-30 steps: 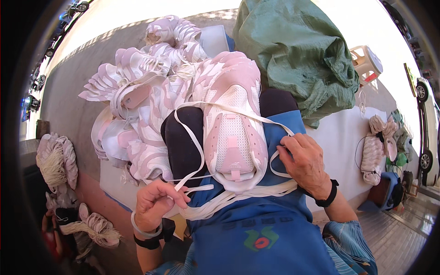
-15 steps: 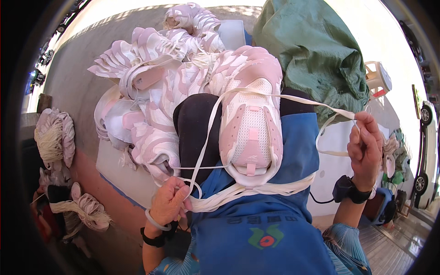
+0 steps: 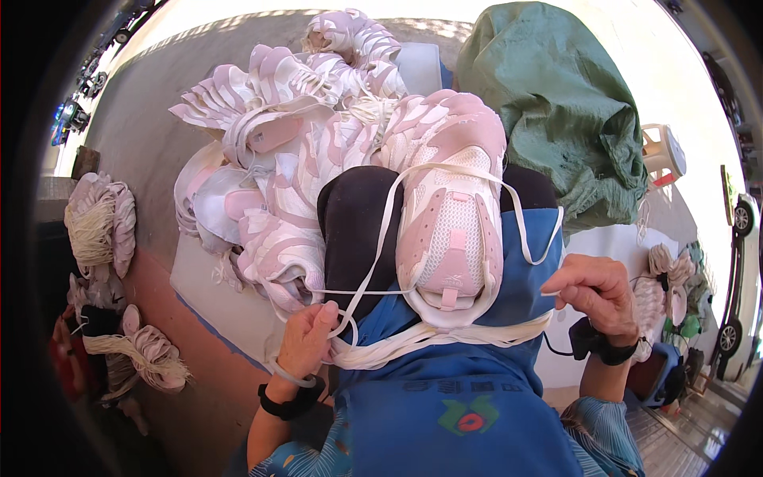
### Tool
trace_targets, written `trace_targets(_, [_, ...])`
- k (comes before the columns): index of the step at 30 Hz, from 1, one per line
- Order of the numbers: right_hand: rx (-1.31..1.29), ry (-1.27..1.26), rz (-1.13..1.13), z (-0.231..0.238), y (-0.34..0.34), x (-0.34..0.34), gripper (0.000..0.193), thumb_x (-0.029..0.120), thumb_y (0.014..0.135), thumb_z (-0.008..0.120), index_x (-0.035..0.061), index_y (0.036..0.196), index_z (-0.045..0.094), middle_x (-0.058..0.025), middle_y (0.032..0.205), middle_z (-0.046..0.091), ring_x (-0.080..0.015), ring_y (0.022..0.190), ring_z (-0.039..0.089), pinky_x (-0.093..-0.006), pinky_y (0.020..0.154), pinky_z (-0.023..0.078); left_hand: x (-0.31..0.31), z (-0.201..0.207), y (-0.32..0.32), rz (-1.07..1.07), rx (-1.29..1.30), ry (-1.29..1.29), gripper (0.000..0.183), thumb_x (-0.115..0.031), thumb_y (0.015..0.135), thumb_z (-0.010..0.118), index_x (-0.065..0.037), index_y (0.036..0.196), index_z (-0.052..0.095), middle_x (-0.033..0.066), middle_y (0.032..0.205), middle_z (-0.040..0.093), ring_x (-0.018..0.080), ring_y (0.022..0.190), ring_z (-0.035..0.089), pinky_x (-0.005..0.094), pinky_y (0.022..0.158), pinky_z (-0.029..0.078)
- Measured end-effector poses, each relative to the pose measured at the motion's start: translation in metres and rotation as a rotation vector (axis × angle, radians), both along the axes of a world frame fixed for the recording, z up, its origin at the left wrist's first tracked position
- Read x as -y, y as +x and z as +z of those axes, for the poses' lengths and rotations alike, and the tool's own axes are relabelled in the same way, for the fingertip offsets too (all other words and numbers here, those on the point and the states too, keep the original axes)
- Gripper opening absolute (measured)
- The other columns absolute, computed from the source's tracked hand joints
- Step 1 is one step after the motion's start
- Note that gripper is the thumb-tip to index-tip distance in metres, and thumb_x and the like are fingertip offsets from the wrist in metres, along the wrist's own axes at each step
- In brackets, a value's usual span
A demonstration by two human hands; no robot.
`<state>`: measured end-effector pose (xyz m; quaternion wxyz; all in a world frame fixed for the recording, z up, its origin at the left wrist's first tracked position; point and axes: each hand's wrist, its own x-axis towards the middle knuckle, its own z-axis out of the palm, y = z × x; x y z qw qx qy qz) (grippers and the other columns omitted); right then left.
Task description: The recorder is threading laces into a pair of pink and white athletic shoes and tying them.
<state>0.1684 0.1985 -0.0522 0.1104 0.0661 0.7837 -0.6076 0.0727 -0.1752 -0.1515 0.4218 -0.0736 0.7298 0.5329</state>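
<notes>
A pink-and-white shoe upper [image 3: 449, 230] lies over my lap, its heel opening toward me. A flat white shoelace [image 3: 387, 219] rises from my left side, crosses the upper's toe end and hangs in a loop on the right. My left hand [image 3: 306, 338] is closed on the lace left of the heel. From that hand a thin pale strand [image 3: 362, 292] runs to the heel. Right of the upper, my right hand [image 3: 596, 296] pinches a white lace end. Across my lap below the heel lies a bundle of white laces [image 3: 445, 335].
More pink-and-white uppers [image 3: 278, 135] are heaped at the far left. A green sack [image 3: 556, 111] stands at the far right, with a white stool [image 3: 664, 155] beside it. Bundled uppers [image 3: 99, 222] lie at the left edge. My blue apron [image 3: 453, 429] covers my lap.
My right hand has come down and inward, toward the upper. The lace, stretched out to the right before, now droops in a loop. My left hand stays about where it was.
</notes>
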Motion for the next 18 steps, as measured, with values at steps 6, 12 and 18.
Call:
trace_targets(6, [-0.109, 0.053, 0.164, -0.019, -0.029, 0.061, 0.023, 0.002, 0.087, 0.056, 0.0062, 0.107, 0.066, -0.0096, 0.077, 0.057, -0.0228, 0.068, 0.058, -0.0311, 0.06, 0.044, -0.001, -0.013, -0.008, -0.018, -0.052, -0.083, 0.032, -0.03, 0.091, 0.062, -0.002, 0.076, 0.058, -0.0001, 0.056, 0.052, 0.0059, 0.042, 0.048, 0.0219, 0.039, 0.037])
trace_targets(12, [-0.229, 0.05, 0.179, -0.028, -0.034, 0.076, 0.025, 0.002, 0.087, 0.056, 0.0067, 0.111, 0.06, -0.0118, 0.08, 0.052, -0.0288, 0.068, 0.056, -0.0348, 0.062, 0.045, -0.011, 0.019, -0.004, -0.194, -0.996, 0.028, 0.005, -0.005, 0.082, 0.062, -0.001, 0.085, 0.061, 0.0078, 0.077, 0.06, 0.0167, 0.063, 0.059, 0.0241, 0.058, 0.045])
trace_targets(18, [-0.099, -0.036, 0.232, -0.029, -0.033, 0.104, 0.035, 0.025, 0.086, 0.067, 0.0001, 0.11, 0.059, -0.0155, 0.083, 0.053, -0.0321, 0.077, 0.061, -0.0367, 0.066, 0.048, -0.056, 0.064, 0.001, -0.35, -0.913, 0.291, 0.012, 0.0, 0.078, 0.066, -0.001, 0.089, 0.063, 0.0116, 0.084, 0.064, 0.0231, 0.067, 0.062, 0.0295, 0.059, 0.049])
